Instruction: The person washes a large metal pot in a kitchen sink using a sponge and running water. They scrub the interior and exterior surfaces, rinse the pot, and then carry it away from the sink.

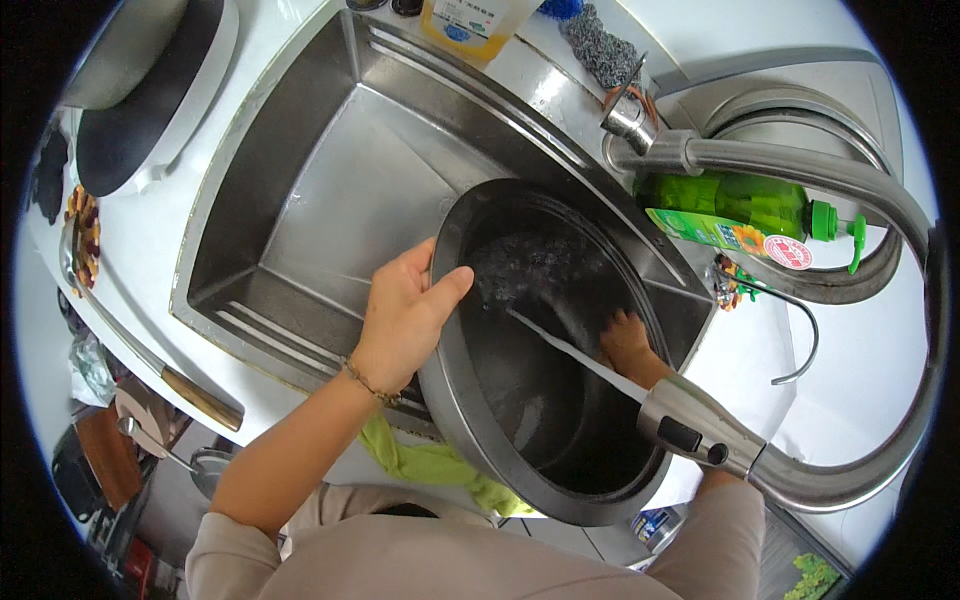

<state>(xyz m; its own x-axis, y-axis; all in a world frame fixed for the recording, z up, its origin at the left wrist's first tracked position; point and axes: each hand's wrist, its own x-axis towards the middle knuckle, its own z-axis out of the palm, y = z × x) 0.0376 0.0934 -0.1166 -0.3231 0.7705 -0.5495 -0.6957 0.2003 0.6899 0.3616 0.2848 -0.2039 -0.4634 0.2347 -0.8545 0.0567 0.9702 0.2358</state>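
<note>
My left hand (401, 315) grips the left rim of a dark metal inner pot (454, 382), thumb over the edge. The pot is tilted over the front right part of a stainless steel sink (360, 180). Down inside it is my right hand (628, 341), fingers bent near the inner wall; whether they hold anything is unclear. A pull-down faucet head (697, 427) hides part of that wrist. Its stream of water (577, 360) falls into the pot and bubbles where it lands.
A green dish soap pump bottle (727, 206) lies on its side behind the faucet neck (795, 161). Steel wool (600, 45) and a bottle of yellow liquid (469, 26) stand behind the sink. At left are a wooden-handled ladle (127, 341) and a dark pan (142, 105). A green cloth (420, 454) hangs at the front edge.
</note>
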